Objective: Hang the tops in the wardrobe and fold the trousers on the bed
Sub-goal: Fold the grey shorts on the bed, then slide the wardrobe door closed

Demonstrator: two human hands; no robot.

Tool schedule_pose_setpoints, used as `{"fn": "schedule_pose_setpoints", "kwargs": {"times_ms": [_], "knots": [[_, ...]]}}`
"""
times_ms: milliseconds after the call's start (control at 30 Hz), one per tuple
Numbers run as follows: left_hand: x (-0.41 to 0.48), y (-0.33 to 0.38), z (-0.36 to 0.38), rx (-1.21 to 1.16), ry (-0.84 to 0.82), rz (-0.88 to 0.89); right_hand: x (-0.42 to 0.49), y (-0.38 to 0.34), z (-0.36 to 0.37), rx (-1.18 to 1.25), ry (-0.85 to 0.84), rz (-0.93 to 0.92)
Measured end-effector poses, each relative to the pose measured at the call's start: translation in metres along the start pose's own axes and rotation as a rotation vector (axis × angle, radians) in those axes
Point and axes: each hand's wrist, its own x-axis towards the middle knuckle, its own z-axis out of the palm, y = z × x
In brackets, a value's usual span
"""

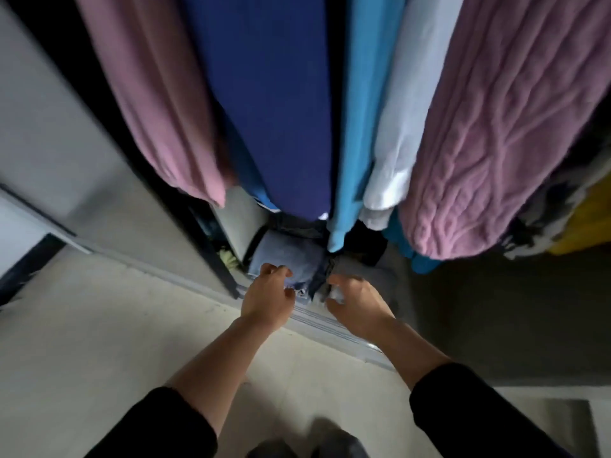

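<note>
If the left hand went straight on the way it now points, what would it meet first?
The folded blue jeans, most likely. The left hand seems to be right at their near edge, fingers curled, though depth is unclear from this view.

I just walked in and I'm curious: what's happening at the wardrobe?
A person reaches low into the wardrobe, under the hanging tops. Their left hand curls on the front edge of the folded jeans. The right hand is curled at the grey garment beside them, but its grip is unclear.
</note>
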Motion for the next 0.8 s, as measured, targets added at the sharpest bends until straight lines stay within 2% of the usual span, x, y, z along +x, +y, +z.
{"fn": "schedule_pose_setpoints", "kwargs": {"times_ms": [167,400,633,800], "knots": [[-0.048,0.031,-0.13,-0.056,0.136,-0.114,-0.027,-0.118,-0.085,-0.016,-0.038,-0.114],[-0.074,0.053,-0.271,-0.113,0.473,-0.223,-0.038,-0.247,-0.176,0.004,0.023,-0.367],[-0.053,0.06,-0.385,-0.267,0.909,-0.119,-0.018,-0.344,-0.247,0.023,0.214,-0.588],[-0.031,0.053,-0.463,-0.367,1.026,-0.023,0.004,-0.419,-0.287,0.024,0.312,-0.666]]}}
